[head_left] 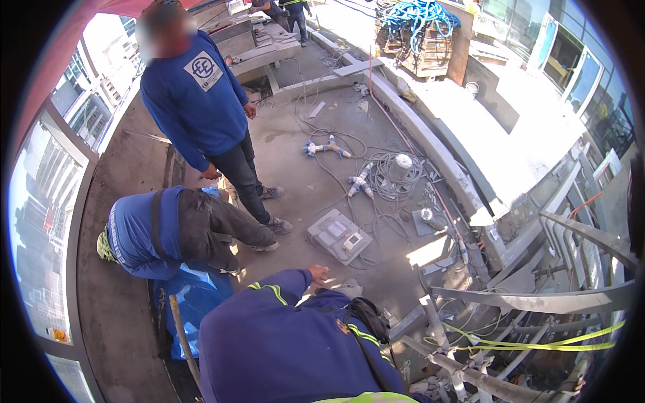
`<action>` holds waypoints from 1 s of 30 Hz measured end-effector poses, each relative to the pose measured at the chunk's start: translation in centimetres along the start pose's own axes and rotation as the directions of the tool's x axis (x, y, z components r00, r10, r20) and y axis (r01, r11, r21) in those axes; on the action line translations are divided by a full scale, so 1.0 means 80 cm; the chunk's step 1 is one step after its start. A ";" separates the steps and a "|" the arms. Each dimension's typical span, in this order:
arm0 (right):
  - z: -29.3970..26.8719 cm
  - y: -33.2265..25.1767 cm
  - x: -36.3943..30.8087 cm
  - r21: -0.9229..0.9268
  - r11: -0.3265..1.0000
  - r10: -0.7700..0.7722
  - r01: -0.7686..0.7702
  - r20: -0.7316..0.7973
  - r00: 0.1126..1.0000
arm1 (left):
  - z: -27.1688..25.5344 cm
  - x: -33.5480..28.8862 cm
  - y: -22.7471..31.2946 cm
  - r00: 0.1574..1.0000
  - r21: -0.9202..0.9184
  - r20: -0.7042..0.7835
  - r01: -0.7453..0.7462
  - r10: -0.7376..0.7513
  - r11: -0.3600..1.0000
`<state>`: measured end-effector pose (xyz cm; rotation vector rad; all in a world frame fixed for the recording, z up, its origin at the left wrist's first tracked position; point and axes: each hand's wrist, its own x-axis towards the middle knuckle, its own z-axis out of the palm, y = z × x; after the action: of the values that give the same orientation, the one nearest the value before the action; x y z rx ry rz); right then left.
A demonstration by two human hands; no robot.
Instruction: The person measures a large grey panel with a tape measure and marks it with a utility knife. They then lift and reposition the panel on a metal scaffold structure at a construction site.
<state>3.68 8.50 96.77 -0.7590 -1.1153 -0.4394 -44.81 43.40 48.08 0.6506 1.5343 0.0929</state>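
Note:
My left arm, in a dark blue sleeve with yellow reflective bands, reaches forward from the lower edge. My left hand (318, 273) is bare, with its fingers partly stretched and nothing seen in them. It is above the concrete floor, apart from a grey electrical box (339, 236) lying just beyond it. A greyish-white thing (349, 289) beside the hand is too unclear to name. Behind that hangs a black bag or pouch (369, 317) with a strap. My right hand cannot be seen.
A person in blue (191, 101) stands at the left; another (151, 225) bends over a blue sheet (195, 295). Grey cables (396, 176) and white-blue connectors (361, 181) lie across the floor. Metal scrap and pipes (470, 369) crowd the right, with yellow straps (537, 345).

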 end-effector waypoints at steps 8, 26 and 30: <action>0.030 0.096 -0.102 0.621 0.648 0.508 -0.440 0.077 0.858 | 0.028 -0.064 -0.087 0.980 0.276 0.197 -0.034 -0.022 0.960; 0.156 0.320 -0.445 -0.679 0.073 0.703 -0.731 0.555 -0.445 | 0.029 -0.073 -0.117 0.964 -0.080 -0.202 -0.195 0.176 0.978; 0.113 0.321 -0.503 -0.765 -0.029 0.648 -0.643 0.476 -0.595 | 0.070 -0.110 -0.177 0.988 0.032 -0.036 0.149 -0.148 0.988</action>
<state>-0.91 30.46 53.69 -1.7574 -1.0647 1.7704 -44.99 25.83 49.08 0.5628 1.6151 -0.0359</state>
